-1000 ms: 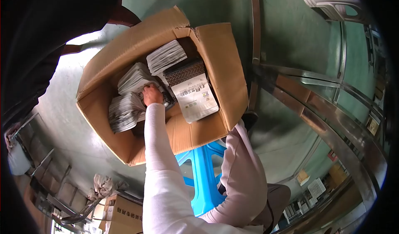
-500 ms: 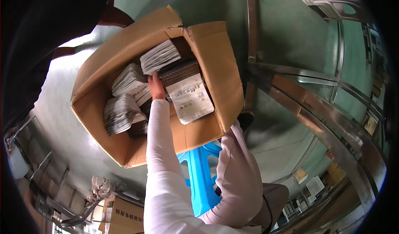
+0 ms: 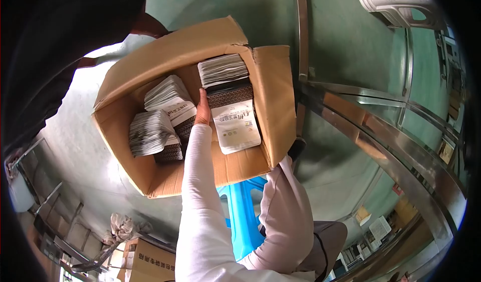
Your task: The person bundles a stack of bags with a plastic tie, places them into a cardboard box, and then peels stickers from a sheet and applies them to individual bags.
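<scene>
My left hand (image 3: 203, 110) reaches down into an open cardboard box (image 3: 168, 186), its fingers straight and together, holding nothing. It is flat and edge-on against the left side of the packets on the right. There a printed white and dark patterned pouch (image 3: 237, 126) lies flat. Behind it, a stack of flat white packets (image 3: 223, 70) stands against the box wall. Left of my hand are two more fanned stacks, one farther back (image 3: 168, 96) and one nearer (image 3: 149, 134). Dark patterned packaging shows beneath them. My right hand is not in view.
A blue plastic stool (image 3: 241, 222) stands just below the box, beside my bent leg (image 3: 288, 222). Metal frame rails (image 3: 381, 142) run along the right. Another person's dark clothing (image 3: 60, 41) fills the upper left. A second carton (image 3: 148, 262) stands at lower left.
The box and its contents have shifted to the right and slightly down in view. The far right stack moved right, closer to the box wall. My hand moved right and its fingers straightened.
</scene>
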`<move>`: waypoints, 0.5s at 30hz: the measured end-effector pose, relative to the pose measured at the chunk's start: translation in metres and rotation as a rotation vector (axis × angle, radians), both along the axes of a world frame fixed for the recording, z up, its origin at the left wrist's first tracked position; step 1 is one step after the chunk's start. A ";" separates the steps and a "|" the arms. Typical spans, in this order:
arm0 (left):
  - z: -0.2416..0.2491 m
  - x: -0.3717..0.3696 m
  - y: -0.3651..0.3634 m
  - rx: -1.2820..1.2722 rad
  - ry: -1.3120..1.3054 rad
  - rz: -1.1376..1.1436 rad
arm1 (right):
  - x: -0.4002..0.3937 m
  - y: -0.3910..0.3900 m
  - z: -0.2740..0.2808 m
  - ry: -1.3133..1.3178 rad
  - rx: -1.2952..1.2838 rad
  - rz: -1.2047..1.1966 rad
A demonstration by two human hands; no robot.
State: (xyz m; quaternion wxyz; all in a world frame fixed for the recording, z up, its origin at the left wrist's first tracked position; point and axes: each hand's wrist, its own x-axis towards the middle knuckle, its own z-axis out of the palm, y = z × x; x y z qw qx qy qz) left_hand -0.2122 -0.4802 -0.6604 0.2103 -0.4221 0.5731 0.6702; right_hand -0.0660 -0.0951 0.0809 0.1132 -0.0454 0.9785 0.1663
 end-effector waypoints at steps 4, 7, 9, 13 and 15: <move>0.058 0.005 0.009 -0.519 0.146 -0.095 | 0.006 0.004 -0.002 0.031 0.016 0.005; 0.079 0.021 -0.014 -0.780 0.095 -0.120 | 0.011 0.006 0.002 0.005 0.030 -0.004; 0.076 0.036 -0.026 -1.078 0.189 -0.311 | 0.011 0.006 0.002 0.004 0.013 -0.020; 0.070 0.038 -0.046 -1.008 0.067 -0.663 | 0.009 0.005 0.002 -0.011 0.041 -0.014; 0.079 0.030 -0.046 -0.937 -0.038 -0.792 | 0.009 0.005 0.002 -0.011 0.027 -0.016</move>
